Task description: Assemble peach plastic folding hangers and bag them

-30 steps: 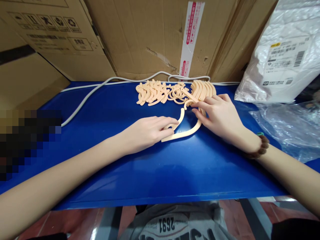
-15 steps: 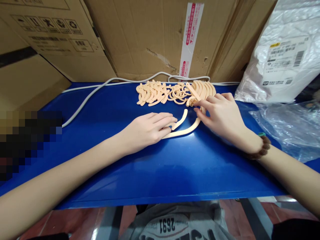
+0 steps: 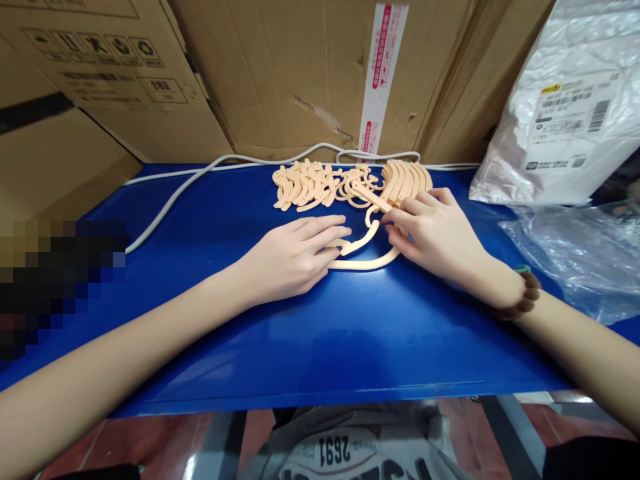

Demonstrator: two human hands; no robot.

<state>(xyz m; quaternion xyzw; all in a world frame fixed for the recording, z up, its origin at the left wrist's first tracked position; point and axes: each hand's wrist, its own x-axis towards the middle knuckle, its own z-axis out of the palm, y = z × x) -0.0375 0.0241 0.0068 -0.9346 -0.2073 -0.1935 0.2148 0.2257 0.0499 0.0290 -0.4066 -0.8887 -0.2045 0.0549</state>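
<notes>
Cream plastic parts that look like pieces of a folding clothes hanger lie between my hands. A long curved hanger piece (image 3: 363, 265) runs from my left fingers to beneath my right hand. Inside its bend is a shorter curved piece (image 3: 364, 241). My left hand (image 3: 295, 257) has its fingers over the left ends of both, gripping the long one; its thumb is hidden. My right hand (image 3: 435, 227) pinches the near end of a flat strip (image 3: 371, 197), which slants up to the left. A small hook (image 3: 369, 215) shows beside those fingertips.
Behind lie a heap of short arms (image 3: 305, 187), some hooks (image 3: 353, 183) and a row of curved pieces (image 3: 407, 179). A white cable (image 3: 175, 193) crosses the blue tabletop (image 3: 310, 347). Cardboard boxes (image 3: 280, 73) stand behind; a white parcel (image 3: 550, 133) and clear plastic (image 3: 575, 247) are right.
The flat strip has swung down and left with my right fingers, and the small hook shows more clearly. The curved pieces have shifted slightly. My left hand has moved a little.
</notes>
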